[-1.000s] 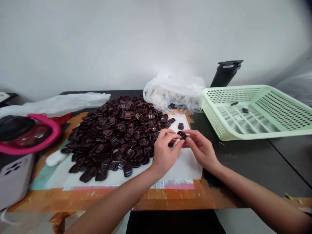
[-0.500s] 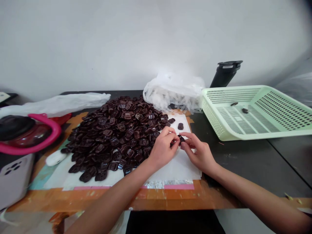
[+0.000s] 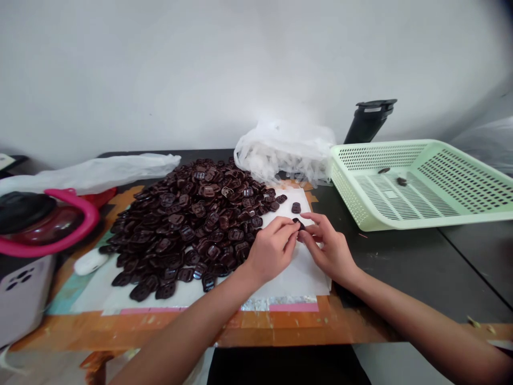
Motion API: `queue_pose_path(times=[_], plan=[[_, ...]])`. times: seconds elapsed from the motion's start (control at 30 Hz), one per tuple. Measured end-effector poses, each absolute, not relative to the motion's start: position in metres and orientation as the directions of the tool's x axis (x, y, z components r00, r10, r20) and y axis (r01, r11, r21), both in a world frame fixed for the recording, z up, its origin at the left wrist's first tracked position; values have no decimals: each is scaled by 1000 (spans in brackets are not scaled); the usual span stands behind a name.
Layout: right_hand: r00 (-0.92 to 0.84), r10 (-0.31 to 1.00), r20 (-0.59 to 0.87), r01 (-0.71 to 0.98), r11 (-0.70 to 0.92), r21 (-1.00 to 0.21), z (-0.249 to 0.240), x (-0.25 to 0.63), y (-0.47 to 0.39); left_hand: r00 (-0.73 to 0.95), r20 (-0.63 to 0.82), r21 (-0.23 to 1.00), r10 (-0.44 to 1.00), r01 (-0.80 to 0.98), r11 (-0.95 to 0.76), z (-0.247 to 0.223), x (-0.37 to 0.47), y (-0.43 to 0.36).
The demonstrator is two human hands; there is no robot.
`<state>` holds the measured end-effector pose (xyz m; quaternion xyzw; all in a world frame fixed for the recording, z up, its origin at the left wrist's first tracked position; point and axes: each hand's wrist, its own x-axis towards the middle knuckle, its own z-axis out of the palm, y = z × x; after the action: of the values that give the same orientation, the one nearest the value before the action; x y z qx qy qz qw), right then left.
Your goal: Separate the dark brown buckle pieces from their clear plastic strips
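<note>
Between my fingertips is one small, dark brown slotted piece [image 3: 298, 224], glossy and rounded, mostly covered by the fingers. My left hand [image 3: 274, 247] pinches it from the left with thumb and fingers. From the right, my right hand [image 3: 326, 247] grips its other side, the index finger raised and arched above. A large heap of like pieces [image 3: 192, 224] lies to the left of my hands. Just beyond my fingers, a single slotted piece [image 3: 296, 207] rests on the white paper [image 3: 308, 272].
At right stands a pale green basket [image 3: 401, 222] with two dark pieces in it. A plastic bag [image 3: 284, 155] of whitish bits and a black cup [image 3: 368, 122] sit at the back. On the left are a phone [image 3: 26, 294], a white case [image 3: 91, 262] and a pink-handled pot [image 3: 48, 219].
My left hand's fingers have closed further over the piece and the wrist has turned slightly. My right hand stays at nearly the same spot, its index finger lifted a little.
</note>
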<state>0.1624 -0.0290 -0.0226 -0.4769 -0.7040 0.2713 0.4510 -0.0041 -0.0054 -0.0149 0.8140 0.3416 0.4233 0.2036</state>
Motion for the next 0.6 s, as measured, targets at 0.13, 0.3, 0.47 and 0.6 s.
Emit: queue_pose_path(times=[0.13,0.3,0.47,0.6], plan=[[-118,923,367,447,380,-810,-22,162,-29,442,578,552,686,407,-728,-18,-4,-6],[-115,922,369,460,379,-803,-23,162,-29,446,586,544,676,401,-736,-16,-5,-6],[-109,910,401,448,405,-797,-23,162,-29,413,614,550,673,388,-739,-16,-4,-7],[-95,906,412,436,410,-801,-23,162,-28,354,645,553,678,396,-733,-18,-2,-10]])
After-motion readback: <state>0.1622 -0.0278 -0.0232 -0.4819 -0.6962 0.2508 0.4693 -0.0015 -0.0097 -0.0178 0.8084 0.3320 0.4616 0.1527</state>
